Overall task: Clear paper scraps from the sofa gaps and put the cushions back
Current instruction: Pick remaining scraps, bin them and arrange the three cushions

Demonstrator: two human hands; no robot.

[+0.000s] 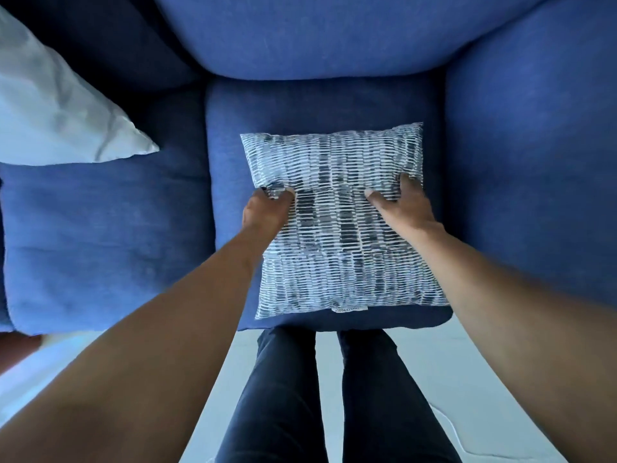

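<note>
My left grip [267, 208] pinches a fold of the patterned cushion [340, 228] at its left edge; my right grip [405, 203] clutches the right edge, thumb on top. I see the cushion lying flat on the blue sofa [534, 162] seat. A white pillow [56, 111] rests further left.

A square pillow [340, 225] with dark and white stripes lies flat on the blue seat cushion [230, 135] of the sofa [534, 145]. A small tag sticks out at its near edge. A white pillow [56, 108] sits far off to the left.
</note>
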